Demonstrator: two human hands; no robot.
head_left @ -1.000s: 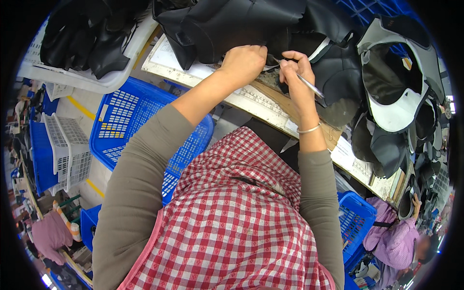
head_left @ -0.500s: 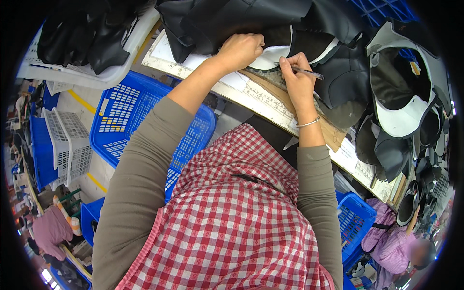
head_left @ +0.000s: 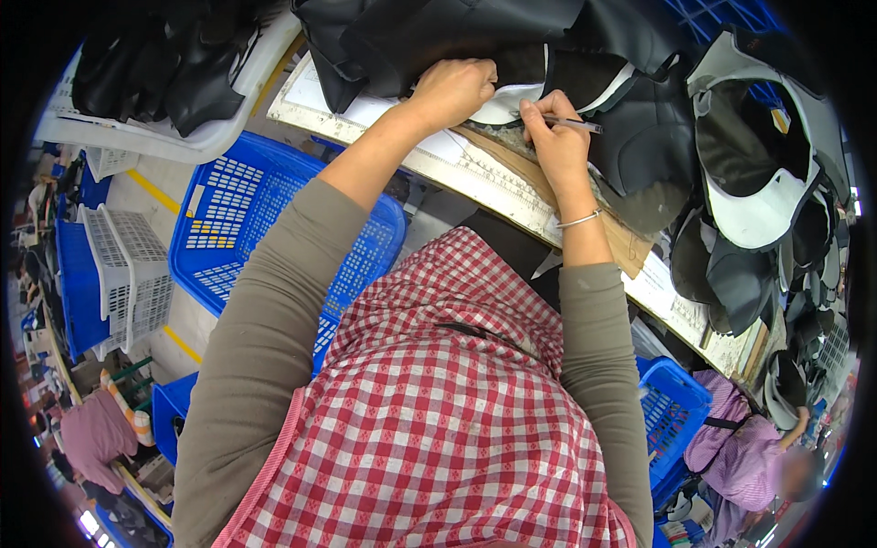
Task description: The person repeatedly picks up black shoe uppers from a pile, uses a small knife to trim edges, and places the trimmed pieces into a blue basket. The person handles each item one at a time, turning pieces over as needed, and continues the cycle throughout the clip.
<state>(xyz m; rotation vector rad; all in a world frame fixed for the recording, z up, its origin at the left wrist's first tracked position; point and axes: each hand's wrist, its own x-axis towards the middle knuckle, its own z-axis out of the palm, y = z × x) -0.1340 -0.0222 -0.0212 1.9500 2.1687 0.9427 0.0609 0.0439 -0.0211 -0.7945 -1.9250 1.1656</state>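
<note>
Head camera: A person in a red-and-white checked apron [head_left: 429, 411] works at a desk [head_left: 306, 114] spread with black leather-like pieces [head_left: 448, 36]. The right hand [head_left: 559, 151] has its fingers [head_left: 530, 114] closed around a slim pen [head_left: 577, 123], near a white panel [head_left: 512, 104] at the pieces' near edge; the tip is hard to make out. The left hand [head_left: 454, 94], fingers curled, rests beside the same panel; whether it pinches anything cannot be told. A brown strip [head_left: 505, 162] runs under the right wrist. A grey-and-white piece [head_left: 754, 215] sits at right; a blue basket [head_left: 219, 215] stands below the left forearm.
</note>
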